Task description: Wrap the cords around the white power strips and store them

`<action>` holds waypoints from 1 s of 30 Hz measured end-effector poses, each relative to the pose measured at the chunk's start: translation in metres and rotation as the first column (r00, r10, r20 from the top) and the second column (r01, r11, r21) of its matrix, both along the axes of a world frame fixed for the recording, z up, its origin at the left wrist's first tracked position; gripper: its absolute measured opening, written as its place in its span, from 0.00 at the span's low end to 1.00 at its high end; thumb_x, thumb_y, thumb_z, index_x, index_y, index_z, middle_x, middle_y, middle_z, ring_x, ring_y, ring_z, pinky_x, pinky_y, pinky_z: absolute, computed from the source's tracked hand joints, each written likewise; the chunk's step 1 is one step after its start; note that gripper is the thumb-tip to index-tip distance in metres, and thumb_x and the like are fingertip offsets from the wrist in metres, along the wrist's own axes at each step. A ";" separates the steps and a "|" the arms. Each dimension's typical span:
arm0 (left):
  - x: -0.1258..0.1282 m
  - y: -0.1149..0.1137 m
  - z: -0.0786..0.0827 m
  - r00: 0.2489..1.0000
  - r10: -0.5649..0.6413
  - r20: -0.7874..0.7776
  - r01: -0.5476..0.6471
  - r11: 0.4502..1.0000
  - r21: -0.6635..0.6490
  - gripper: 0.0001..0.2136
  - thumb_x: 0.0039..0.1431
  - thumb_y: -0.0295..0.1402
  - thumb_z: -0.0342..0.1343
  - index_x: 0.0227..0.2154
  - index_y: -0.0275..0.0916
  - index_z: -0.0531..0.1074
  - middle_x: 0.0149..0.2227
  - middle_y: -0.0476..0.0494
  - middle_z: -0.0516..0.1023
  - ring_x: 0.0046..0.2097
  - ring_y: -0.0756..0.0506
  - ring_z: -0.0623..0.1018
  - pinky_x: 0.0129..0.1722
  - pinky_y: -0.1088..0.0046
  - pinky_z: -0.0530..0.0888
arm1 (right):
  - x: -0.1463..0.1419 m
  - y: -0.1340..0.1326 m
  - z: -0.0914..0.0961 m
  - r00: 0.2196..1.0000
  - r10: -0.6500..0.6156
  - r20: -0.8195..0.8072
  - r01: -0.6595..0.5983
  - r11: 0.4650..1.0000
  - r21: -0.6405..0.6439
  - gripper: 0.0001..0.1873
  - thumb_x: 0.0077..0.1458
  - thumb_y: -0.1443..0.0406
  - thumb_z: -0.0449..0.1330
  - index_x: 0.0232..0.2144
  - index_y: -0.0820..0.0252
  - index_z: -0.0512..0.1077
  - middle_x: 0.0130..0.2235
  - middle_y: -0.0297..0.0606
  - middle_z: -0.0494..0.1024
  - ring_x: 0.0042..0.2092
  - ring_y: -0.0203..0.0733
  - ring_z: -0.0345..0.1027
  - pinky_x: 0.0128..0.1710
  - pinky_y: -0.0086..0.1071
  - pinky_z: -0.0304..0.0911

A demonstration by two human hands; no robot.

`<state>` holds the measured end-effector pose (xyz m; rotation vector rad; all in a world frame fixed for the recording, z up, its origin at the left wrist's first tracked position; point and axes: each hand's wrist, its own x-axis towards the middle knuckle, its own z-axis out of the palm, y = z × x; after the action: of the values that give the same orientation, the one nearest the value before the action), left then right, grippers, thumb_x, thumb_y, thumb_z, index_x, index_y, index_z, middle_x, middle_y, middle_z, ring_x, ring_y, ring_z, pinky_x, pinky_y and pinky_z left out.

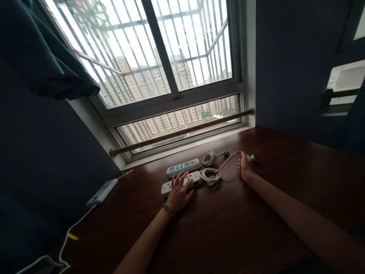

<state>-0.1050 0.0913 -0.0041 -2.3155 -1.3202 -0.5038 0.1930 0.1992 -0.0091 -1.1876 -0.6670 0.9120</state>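
Observation:
My left hand (179, 193) lies with spread fingers across a white power strip (195, 177), hiding its middle. The strip's cord (210, 176) is coiled beside its right end, and a length of it runs up to the right. My right hand (245, 164) is closed around this cord close to its plug (254, 157), whose prongs point right. Just behind the first strip lies a second power strip (182, 166) with blue sockets. Its grey cord (209, 158) is bundled at the right, ending in a dark plug (226, 153).
Everything rests on a dark brown wooden table (222, 220). At the left edge is a white box-like device (102, 193) with a white cable (78, 222) bearing a yellow tag (73, 236). Beyond the table stand a metal rail (182, 132) and a barred window. A blue curtain (48, 64) hangs upper left.

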 end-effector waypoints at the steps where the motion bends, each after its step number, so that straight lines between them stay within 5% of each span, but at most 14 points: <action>1: 0.000 0.000 0.000 1.000 -0.002 0.004 0.002 1.000 0.000 0.16 0.54 0.35 0.50 0.47 0.42 0.66 0.58 0.39 0.57 0.61 0.36 0.51 0.57 0.45 0.46 | 0.002 0.002 -0.002 0.999 -0.005 -0.037 0.004 1.000 -0.029 0.14 0.53 0.54 0.47 0.26 0.59 0.59 0.17 0.30 0.60 0.17 0.31 0.51 0.14 0.26 0.50; 11: 0.002 -0.001 0.001 1.000 -0.018 -0.002 0.018 1.000 -0.012 0.15 0.55 0.33 0.49 0.46 0.42 0.66 0.57 0.39 0.58 0.60 0.37 0.52 0.58 0.46 0.48 | 0.014 0.007 -0.003 0.971 0.108 -0.214 -0.137 0.983 -0.125 0.18 0.52 0.53 0.49 0.26 0.63 0.66 0.23 0.38 0.72 0.18 0.29 0.60 0.14 0.21 0.53; 30: 0.001 0.002 -0.001 0.999 -0.031 -0.008 0.031 1.000 0.003 0.17 0.53 0.31 0.50 0.47 0.43 0.66 0.56 0.40 0.59 0.60 0.37 0.53 0.57 0.48 0.52 | 0.007 0.001 -0.004 0.989 0.118 -0.084 -0.118 0.993 0.016 0.12 0.38 0.60 0.61 0.25 0.64 0.70 0.23 0.32 0.70 0.18 0.26 0.55 0.12 0.19 0.48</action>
<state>-0.1040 0.0938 -0.0051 -2.3368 -1.2806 -0.5061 0.2003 0.2006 -0.0134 -1.1027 -0.6784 1.0511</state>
